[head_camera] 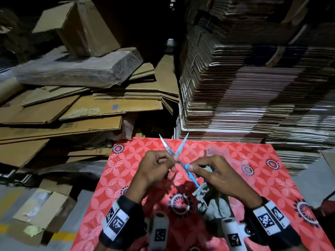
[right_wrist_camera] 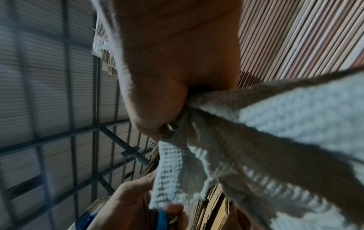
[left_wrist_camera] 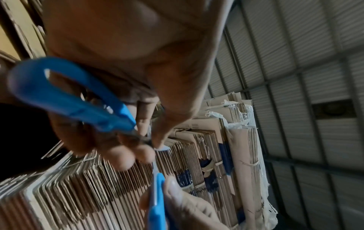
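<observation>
Holding the scissors spread wide above the red floral worktop, blades crossed and tips pointing away from you: is that to bare both edges for wiping? (First voice)

Likely so. Your left hand has its grip pinched tight near the pivot. One blue handle loop lies against the palm, which steadies the tool. (Second voice)

And your right hand? (First voice)

Its grip pinches the other blue handle between thumb and forefinger. The remaining fingers bunch a pale woven cloth that hangs below the hand, placed, I judge, to run along the steel. (Second voice)

Beyond your hands? (First voice)

Flattened cardboard stacks rise just past the worktop's far edge. Loose sheets and a box pile up at your left, well apart from the blades. (Second voice)
</observation>
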Demonstrator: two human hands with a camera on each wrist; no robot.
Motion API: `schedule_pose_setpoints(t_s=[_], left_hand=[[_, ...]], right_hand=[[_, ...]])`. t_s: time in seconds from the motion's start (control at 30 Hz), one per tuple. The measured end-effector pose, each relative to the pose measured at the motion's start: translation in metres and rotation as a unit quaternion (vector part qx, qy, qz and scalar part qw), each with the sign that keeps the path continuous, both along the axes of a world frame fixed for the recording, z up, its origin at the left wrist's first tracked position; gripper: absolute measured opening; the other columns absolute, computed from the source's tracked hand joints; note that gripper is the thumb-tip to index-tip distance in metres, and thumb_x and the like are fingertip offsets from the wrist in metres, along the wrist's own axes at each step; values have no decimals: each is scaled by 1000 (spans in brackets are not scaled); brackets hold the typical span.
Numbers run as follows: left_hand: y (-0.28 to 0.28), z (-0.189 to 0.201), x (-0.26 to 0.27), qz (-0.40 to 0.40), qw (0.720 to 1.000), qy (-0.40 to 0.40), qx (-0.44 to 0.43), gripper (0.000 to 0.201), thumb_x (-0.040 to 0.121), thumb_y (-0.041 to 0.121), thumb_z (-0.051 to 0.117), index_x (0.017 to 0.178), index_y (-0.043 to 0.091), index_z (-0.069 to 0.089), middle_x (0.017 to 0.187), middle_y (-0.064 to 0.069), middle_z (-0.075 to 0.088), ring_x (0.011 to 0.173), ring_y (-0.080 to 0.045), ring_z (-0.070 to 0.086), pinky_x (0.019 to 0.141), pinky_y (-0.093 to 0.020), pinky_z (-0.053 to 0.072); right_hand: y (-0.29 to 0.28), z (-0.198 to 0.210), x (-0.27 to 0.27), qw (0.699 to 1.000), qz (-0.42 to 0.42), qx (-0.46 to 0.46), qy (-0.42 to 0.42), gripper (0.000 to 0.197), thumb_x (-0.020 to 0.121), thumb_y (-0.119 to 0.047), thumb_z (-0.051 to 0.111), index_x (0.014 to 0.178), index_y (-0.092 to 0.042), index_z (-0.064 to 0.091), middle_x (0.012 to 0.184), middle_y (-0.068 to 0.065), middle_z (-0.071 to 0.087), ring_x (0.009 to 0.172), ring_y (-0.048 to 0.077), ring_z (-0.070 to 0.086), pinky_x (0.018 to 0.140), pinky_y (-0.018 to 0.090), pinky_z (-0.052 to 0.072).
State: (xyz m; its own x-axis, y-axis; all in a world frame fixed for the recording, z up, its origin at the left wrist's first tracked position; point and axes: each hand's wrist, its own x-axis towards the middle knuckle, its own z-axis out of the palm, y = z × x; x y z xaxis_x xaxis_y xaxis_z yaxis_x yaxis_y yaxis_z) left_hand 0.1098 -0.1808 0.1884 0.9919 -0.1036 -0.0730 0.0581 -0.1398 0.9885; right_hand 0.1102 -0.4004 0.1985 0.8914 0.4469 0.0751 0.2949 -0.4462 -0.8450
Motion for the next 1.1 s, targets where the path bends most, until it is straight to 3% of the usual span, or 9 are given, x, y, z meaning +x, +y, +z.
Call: schedule_pose_setpoints(t_s=[0.07, 0.17, 0.23, 0.43, 0.53, 0.6, 0.73, 0.9, 1.1], left_hand=[[-1, -2, -3, -3, 1000, -20, 12, 30, 99, 12, 69, 70, 8, 64, 57, -2, 65, 43, -12, 53, 50, -22, 42], [-1, -3, -8, -2, 997, -69, 39, 36, 99, 15, 71, 64, 15, 63, 52, 7, 62, 43, -4, 52, 51, -21, 41], [-1, 0, -14, 0, 995, -95, 45, 37, 95, 26, 72, 61, 18, 61, 48, 10, 58, 42, 1, 50, 52, -19, 39], [-2, 5, -23, 33, 983, -153, 92, 37, 89, 38, 68, 63, 10, 65, 52, -2, 60, 47, -3, 50, 53, -29, 43], [-3, 6, -24, 50, 979, -168, 105, 40, 89, 40, 68, 62, 11, 63, 54, -6, 57, 51, -8, 49, 54, -36, 43], [-3, 5, -25, 50, 977, -174, 112, 39, 89, 39, 68, 62, 13, 62, 54, -6, 55, 52, -9, 48, 54, -38, 42], [-3, 3, -26, 50, 974, -173, 137, 33, 88, 39, 68, 65, 16, 64, 51, 0, 54, 48, -7, 45, 51, -35, 42], [-4, 6, -30, 49, 964, -201, 164, 32, 90, 39, 66, 67, 16, 71, 51, 11, 57, 47, -4, 50, 49, -24, 36], [-8, 7, -33, 54, 949, -246, 190, 34, 90, 27, 69, 60, 34, 53, 54, 16, 53, 48, -1, 47, 50, -14, 29]], right_hand=[[-2, 2, -2, 1000, 0, 5, 19, 27, 96, -41, 69, 83, -21, 81, 81, -13, 74, 81, 4, 69, 78, 21, 49], [-13, 3, 2, 999, -24, 25, -13, 24, 97, -49, 69, 96, -27, 79, 94, -10, 76, 93, 10, 70, 86, 30, 53], [-25, 7, 6, 997, -51, 54, -32, 16, 98, -38, 60, 105, -28, 69, 98, -8, 71, 96, 15, 66, 88, 35, 50], [-39, 38, 13, 991, -76, 20, -112, 13, 86, -16, 44, 95, -25, 48, 77, -11, 48, 69, 8, 42, 64, 25, 33], [-29, 50, 9, 984, -62, 0, -166, 22, 82, -9, 50, 96, -26, 53, 84, -12, 48, 69, 7, 44, 64, 19, 33], [-21, 53, 5, 986, -45, 40, -154, 35, 79, -5, 55, 106, -29, 59, 87, -13, 57, 74, 7, 55, 69, 20, 44], [-9, 51, -4, 984, -11, 77, -161, 49, 80, 6, 71, 119, -23, 65, 97, -5, 72, 96, 22, 73, 87, 34, 58], [0, 47, -12, 968, -44, 28, -244, 34, 80, 7, 83, 103, -17, 77, 99, -16, 75, 92, 3, 73, 81, 20, 56], [14, 36, -16, 942, -65, 5, -328, 25, 84, 2, 81, 102, -16, 82, 108, -4, 71, 81, 11, 70, 74, 23, 54]])
